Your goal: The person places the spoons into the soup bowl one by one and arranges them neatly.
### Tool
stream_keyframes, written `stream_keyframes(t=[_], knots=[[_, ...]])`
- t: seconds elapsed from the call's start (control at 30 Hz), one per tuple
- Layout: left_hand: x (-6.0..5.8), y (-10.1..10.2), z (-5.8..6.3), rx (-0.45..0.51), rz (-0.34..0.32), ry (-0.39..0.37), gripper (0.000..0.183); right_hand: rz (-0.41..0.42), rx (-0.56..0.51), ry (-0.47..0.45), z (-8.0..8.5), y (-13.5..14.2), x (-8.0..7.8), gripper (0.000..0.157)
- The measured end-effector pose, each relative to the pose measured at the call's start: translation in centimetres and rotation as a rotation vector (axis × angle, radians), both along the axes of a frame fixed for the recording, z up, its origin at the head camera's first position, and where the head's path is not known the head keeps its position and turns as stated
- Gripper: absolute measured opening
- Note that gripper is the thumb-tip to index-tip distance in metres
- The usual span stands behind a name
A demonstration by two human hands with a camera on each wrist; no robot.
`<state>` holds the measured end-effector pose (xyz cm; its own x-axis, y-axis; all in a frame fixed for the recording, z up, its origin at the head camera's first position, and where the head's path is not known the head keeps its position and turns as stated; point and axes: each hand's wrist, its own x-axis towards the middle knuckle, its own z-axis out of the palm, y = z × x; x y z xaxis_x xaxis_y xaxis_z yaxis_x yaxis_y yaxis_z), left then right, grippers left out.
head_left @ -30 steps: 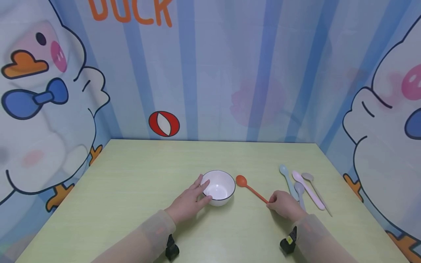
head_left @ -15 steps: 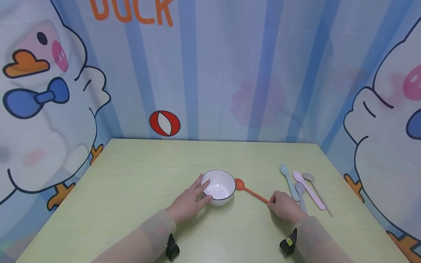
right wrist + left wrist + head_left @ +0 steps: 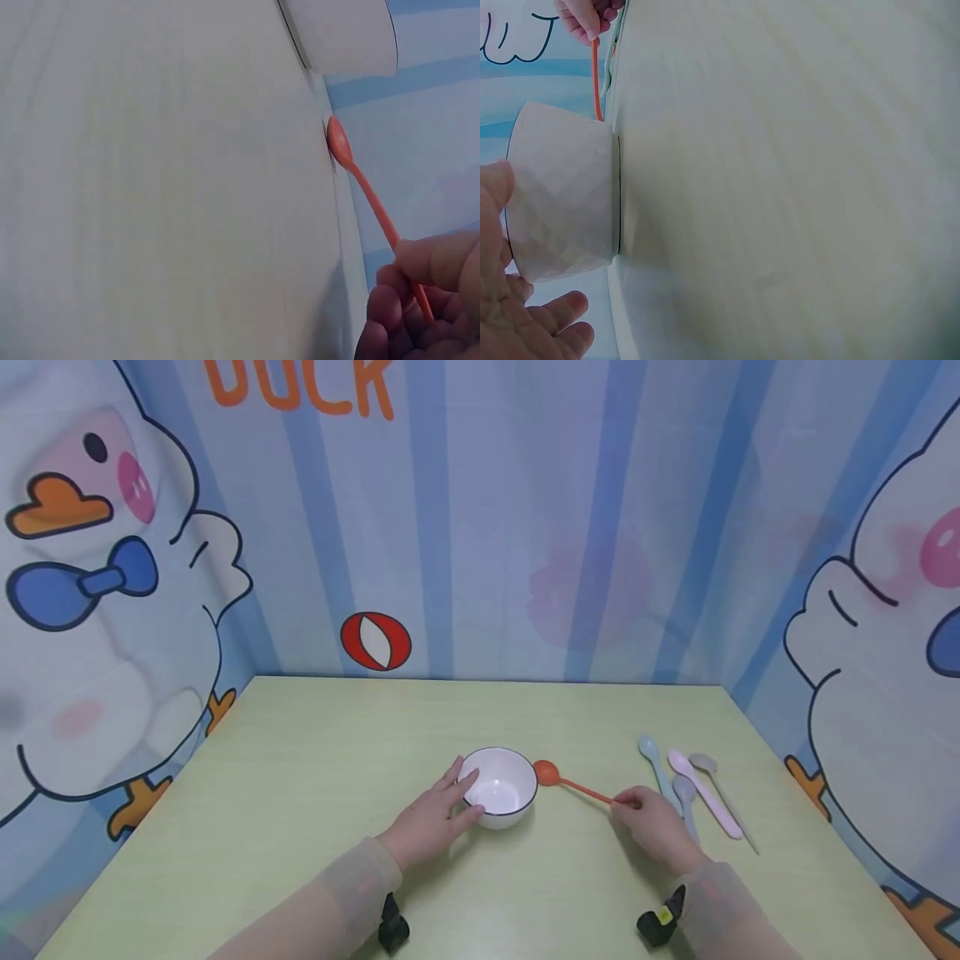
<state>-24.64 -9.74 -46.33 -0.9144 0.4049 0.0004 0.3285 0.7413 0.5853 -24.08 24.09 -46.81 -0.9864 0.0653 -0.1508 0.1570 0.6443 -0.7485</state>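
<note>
A white bowl (image 3: pixel 501 787) with a dark rim stands upright near the middle of the table. My left hand (image 3: pixel 435 820) holds it at its left side, thumb by the front rim and a fingertip over the opening. In the left wrist view the thumb overlaps the outside of the bowl (image 3: pixel 562 195), and other fingers are spread beside it. An orange spoon (image 3: pixel 548 772) lies with its head right at the bowl's right side. My right hand (image 3: pixel 651 825) pinches the handle end between thumb and fingers. In the right wrist view the spoon (image 3: pixel 375 202) slants, head close to the table, handle raised.
Several spoons lie at the right behind my right hand: a light blue one (image 3: pixel 660 777), a pink one (image 3: pixel 705 793), a grey-purple one (image 3: pixel 686 802) and a beige one (image 3: pixel 724 802). A printed duck curtain (image 3: pixel 495 527) stands behind the pale table (image 3: pixel 337 735).
The orange spoon's head has shifted slightly left and now reaches the bowl. My right hand has lifted its handle end a little. The left hand and bowl stay put.
</note>
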Motion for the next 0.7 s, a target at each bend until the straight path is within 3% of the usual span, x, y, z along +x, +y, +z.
stream_keyframes(t=[0.4, 0.7], knots=[[0.2, 0.1, 0.4, -0.004, 0.006, -0.008, 0.067, -0.175, -0.319, 0.055, -0.6, -0.7, -0.2, 0.03], [0.2, 0.0, 0.3, -0.005, 0.004, -0.005, 0.067, -0.296, -0.684, 0.009, -0.6, -1.1, -0.5, 0.035]])
